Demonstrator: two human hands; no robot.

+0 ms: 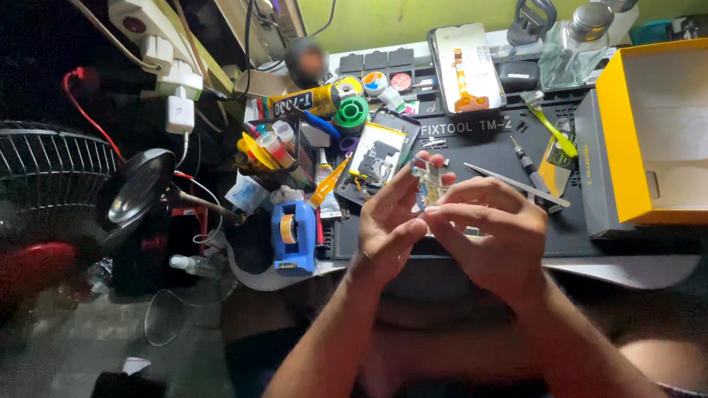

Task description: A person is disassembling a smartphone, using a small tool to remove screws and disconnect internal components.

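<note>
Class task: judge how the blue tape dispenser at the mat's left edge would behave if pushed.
The blue tape dispenser looks chunky with a broad base, so it would probably slide rather than tip. It stands at the table edge, so a push outward might drop it.

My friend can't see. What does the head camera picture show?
Two bare hands, the left hand and right hand, pinch a small phone part above a dark repair mat. Nearby lie an opened phone, tweezers and a yellow box.

A yellow-green wall point(403, 5) rises behind the white surface point(660, 269), which carries a dark work mat point(492, 151). Left of it the room falls into deep shadow, where a wire-grilled fan point(19, 173) stands over a dim grey floor point(64, 353).
</note>
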